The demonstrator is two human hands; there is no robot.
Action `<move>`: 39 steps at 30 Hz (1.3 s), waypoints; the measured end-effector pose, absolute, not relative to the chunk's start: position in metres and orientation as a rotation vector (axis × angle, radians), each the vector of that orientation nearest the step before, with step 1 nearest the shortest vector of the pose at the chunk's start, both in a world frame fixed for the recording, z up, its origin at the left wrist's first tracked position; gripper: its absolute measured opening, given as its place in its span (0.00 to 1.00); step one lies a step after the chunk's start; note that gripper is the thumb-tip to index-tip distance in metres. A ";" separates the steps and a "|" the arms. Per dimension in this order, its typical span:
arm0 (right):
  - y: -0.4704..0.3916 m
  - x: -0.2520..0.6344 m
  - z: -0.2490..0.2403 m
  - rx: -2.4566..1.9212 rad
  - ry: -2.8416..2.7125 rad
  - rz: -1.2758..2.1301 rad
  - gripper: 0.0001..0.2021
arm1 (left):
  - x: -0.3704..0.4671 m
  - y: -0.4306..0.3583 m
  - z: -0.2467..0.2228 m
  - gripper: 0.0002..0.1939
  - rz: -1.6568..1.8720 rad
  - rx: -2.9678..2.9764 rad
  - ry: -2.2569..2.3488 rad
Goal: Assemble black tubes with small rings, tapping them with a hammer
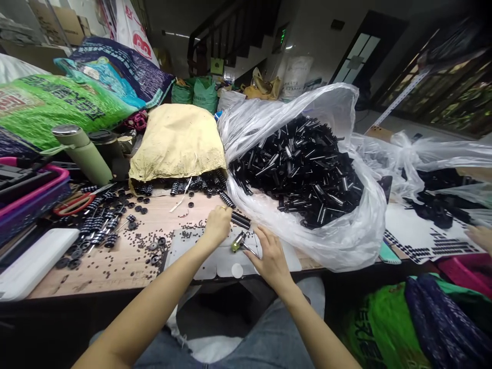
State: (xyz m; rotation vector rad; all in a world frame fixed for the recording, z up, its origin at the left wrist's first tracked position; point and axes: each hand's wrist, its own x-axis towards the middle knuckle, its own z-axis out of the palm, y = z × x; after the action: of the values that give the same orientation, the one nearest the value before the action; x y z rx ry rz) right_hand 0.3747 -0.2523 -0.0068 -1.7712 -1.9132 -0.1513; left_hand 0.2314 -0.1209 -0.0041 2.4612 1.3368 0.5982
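Observation:
My left hand [218, 224] is closed at the near end of a short glossy black tube [241, 221]; its fingertips are partly hidden. To the right, my right hand [271, 254] has its thumb and fingers apart. Between that thumb and forefinger lies a small metal piece with a greenish-gold end [237, 242] and a thin rod; I cannot tell whether the thumb presses on it. Both hands are over a grey mat [207, 259] strewn with tiny black rings [188, 230]. A white disc [237, 270] lies at the mat's front edge.
A clear plastic bag [369, 241] spills black tubular parts [307, 169] at the right. Behind my left hand stands a yellow sack [180, 138]. Ribbed black rollers [100, 225], scissors [75, 204], a flask [86, 159] and a white case [38, 261] occupy the left. Another person's hand [480, 237] shows far right.

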 end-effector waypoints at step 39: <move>-0.140 0.320 -0.014 -1.590 -1.758 0.733 0.12 | 0.195 -0.103 -0.014 0.16 1.325 1.577 0.996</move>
State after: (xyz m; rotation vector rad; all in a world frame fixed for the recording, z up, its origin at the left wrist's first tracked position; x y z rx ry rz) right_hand 0.3204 -0.1400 -0.0140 -1.5900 -1.7583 0.7329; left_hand 0.1948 -0.1025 -0.0141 1.5768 0.9959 1.3252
